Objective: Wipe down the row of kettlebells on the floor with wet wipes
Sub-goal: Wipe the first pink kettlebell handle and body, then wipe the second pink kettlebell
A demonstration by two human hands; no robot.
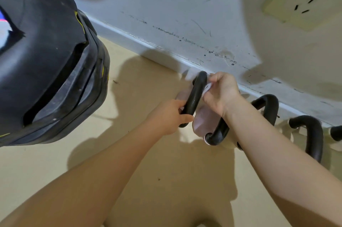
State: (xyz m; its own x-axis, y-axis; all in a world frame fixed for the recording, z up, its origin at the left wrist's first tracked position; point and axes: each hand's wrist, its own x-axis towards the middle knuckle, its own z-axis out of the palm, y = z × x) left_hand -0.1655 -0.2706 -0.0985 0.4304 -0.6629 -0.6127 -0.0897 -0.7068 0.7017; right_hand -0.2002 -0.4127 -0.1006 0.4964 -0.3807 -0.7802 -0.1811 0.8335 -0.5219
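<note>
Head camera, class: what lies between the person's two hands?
The first kettlebell's black handle lies between them: left hand grips its near end, right hand presses a wet wipe against it.

Bare floor [140, 162] lies open across the lower middle of the frame, between the two forearms. At the upper left a big black bag [48, 63] blocks that side. The wall [185, 13] closes the far side, just behind the kettlebell handles [196, 97], which crowd the right, leaving only narrow gaps between them.

wet wipe [207, 88] mostly hidden in right hand [221, 93] | far-right kettlebell [336, 133] cut off by edge
</note>
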